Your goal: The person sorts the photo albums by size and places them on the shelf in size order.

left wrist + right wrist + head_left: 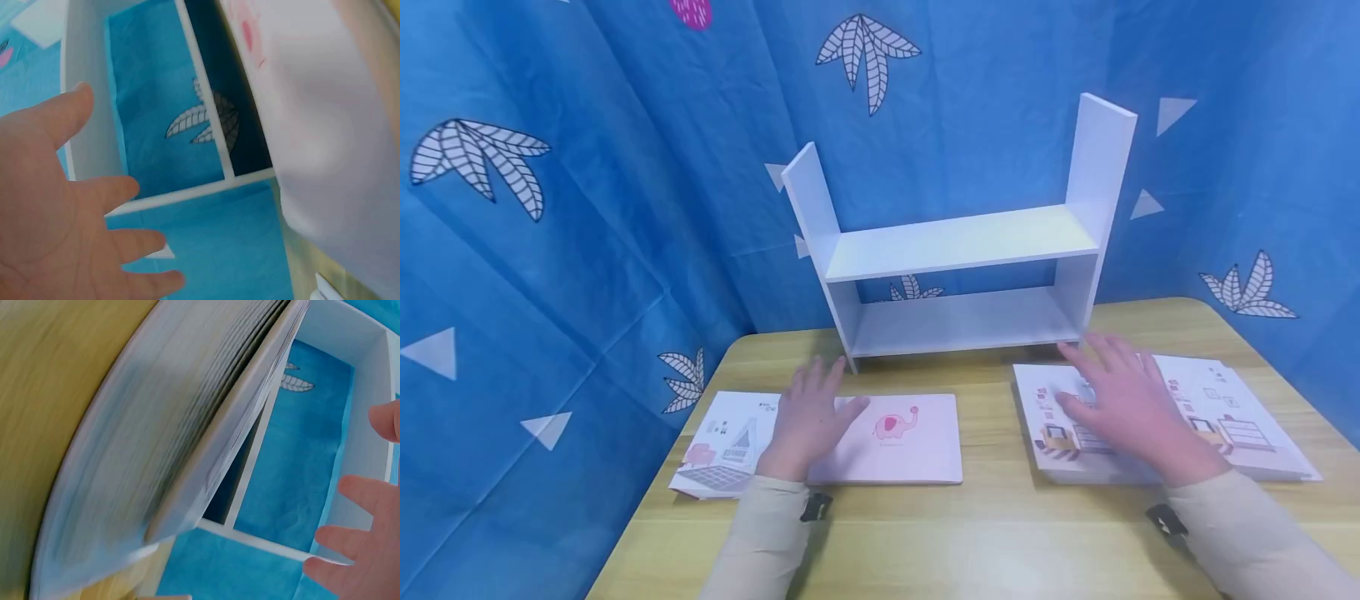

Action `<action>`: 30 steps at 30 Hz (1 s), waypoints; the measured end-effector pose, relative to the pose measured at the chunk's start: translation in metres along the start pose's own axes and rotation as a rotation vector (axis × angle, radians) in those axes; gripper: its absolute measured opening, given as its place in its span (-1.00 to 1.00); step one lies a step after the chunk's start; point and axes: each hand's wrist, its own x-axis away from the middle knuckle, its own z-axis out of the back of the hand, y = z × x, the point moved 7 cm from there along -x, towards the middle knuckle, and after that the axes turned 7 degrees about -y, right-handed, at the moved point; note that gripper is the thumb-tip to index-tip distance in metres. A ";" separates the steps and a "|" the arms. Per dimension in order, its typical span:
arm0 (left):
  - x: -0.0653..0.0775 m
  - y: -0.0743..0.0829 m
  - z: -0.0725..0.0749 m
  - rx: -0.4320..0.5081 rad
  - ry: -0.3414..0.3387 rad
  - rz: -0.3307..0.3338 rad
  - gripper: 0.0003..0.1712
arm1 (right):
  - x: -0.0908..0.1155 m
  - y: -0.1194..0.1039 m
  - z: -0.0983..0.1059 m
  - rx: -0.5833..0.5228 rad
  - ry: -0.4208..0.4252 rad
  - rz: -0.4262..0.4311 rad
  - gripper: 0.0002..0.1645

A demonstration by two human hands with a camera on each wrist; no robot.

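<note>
My left hand (808,421), fingers spread, hovers above a pink notebook (921,442) with an elephant drawing and a white illustrated booklet (718,437) to its left. In the left wrist view, the left palm (56,194) holds nothing. Over a thick stack of white illustrated booklets (1247,417) on the right is my right hand (1127,404), its fingers apart. The right wrist view shows the page edges of the stack (144,437) separate from the right fingers (359,537). Behind both hands stands a white two-tier shelf (958,242) with bare boards.
Everything stands on a light wood table (985,533) with rounded back corners. A blue curtain (647,167) with leaf and triangle prints hangs behind and on both sides. The shelf's tall side panel (1097,162) rises at the right.
</note>
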 end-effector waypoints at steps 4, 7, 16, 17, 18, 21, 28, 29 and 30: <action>0.002 -0.015 0.003 0.094 -0.074 0.025 -0.04 | -0.006 -0.012 0.000 -0.039 0.013 0.034 -0.08; 0.004 -0.025 0.005 0.142 -0.118 0.019 -0.05 | -0.011 -0.022 0.002 -0.040 0.032 0.057 -0.11; 0.002 -0.046 0.000 0.268 -0.226 0.028 -0.06 | -0.026 -0.048 -0.008 -0.134 0.010 0.092 -0.16; 0.002 -0.049 -0.002 0.277 -0.241 0.041 -0.05 | -0.028 -0.052 -0.011 -0.160 0.000 0.093 -0.17; 0.003 -0.052 -0.003 0.289 -0.255 0.058 -0.06 | -0.030 -0.056 -0.013 -0.191 -0.014 0.094 -0.17; 0.005 -0.062 -0.006 0.305 -0.272 0.096 -0.06 | -0.034 -0.070 -0.020 -0.298 -0.050 0.103 -0.17; -0.001 -0.075 -0.020 0.357 -0.307 0.136 -0.03 | -0.036 -0.095 -0.046 -0.735 -0.164 0.069 -0.26; -0.003 -0.076 -0.022 0.364 -0.314 0.143 -0.03 | -0.037 -0.099 -0.050 -0.792 -0.185 0.056 -0.27; -0.004 -0.077 -0.024 0.374 -0.320 0.154 -0.03 | -0.036 -0.102 -0.054 -0.844 -0.206 0.045 -0.28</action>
